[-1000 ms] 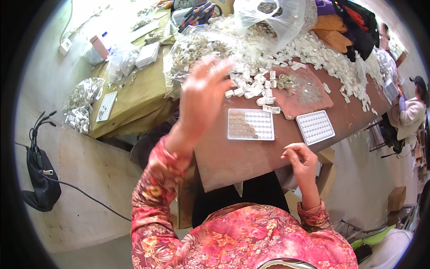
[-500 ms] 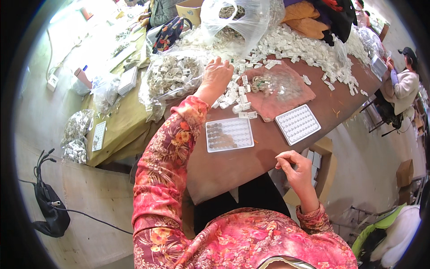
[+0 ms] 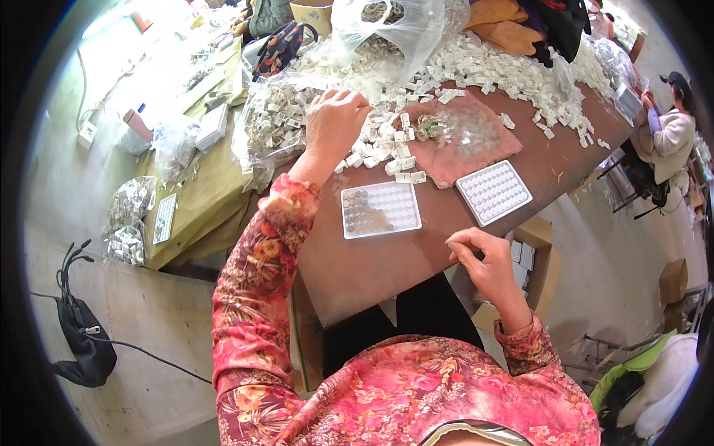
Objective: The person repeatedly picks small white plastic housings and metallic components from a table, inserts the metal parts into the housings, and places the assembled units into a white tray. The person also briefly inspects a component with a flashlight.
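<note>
My left hand (image 3: 333, 128) is over the right side of a clear plastic bag (image 3: 277, 123) of small white pieces, beside loose white pieces (image 3: 378, 141). Its fingers are curled down, and whatever they hold is hidden. Close to the table's front edge, my right hand (image 3: 483, 266) has its thumb and fingers drawn together; anything in the pinch is too small to make out. Between the hands lies a white tray (image 3: 404, 202), its left part filled with small brownish discs. A second white tray (image 3: 494, 193) with rows of small hollows sits above my right hand.
A pink cloth (image 3: 487, 152) carries shiny clear bits and tangled string. Behind it spreads a large heap of white pieces (image 3: 513, 88), with a clear bag (image 3: 405, 44) on top. An open cardboard box (image 3: 547, 271) stands right of the table. Another person (image 3: 673, 141) sits at far right.
My left hand has moved left, from the loose white pieces toward the clear bag. The right hand has shifted slightly left, its fingers still drawn together. The trays stay on the table.
</note>
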Motion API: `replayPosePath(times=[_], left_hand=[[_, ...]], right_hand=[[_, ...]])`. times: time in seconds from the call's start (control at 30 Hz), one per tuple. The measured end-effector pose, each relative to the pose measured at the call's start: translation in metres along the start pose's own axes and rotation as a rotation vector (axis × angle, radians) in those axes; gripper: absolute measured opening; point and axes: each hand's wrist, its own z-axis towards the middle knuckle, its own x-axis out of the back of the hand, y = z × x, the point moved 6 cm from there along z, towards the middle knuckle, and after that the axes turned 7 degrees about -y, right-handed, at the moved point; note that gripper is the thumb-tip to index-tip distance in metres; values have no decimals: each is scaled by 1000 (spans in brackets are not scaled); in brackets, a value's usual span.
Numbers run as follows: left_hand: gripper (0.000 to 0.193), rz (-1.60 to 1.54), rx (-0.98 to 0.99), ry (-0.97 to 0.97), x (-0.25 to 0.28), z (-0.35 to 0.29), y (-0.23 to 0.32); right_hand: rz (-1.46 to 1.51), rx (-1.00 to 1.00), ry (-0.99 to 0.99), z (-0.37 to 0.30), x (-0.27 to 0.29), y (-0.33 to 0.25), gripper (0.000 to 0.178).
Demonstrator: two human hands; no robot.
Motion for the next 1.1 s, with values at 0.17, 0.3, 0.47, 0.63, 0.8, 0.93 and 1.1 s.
replayPosePath(times=[0.17, 0.3, 0.47, 0.63, 0.8, 0.93, 1.1], left_hand=[[17, -924, 661, -205, -5, -52, -15], [17, -1718, 915, -300, -8, -100, 19], [15, -2034, 938, -241, 12, -132, 75], [20, -1800, 950, -180, 31, -152, 94], [25, -1497, 649, -84, 55, -157, 84], [23, -1205, 332, -141, 71, -156, 86], [16, -1619, 647, -158, 58, -174, 88]], right_hand=[[-83, 73, 2, 31, -6, -11, 8], [26, 124, 105, 68, -7, -16, 21], [458, -77, -99, 86, -35, -5, 32], [741, -165, -128, 67, -53, -1, 15], [766, -310, -347, 46, -58, -9, 17], [643, -342, -456, 34, -62, -17, 14], [491, -337, -512, 28, -64, -22, 13]])
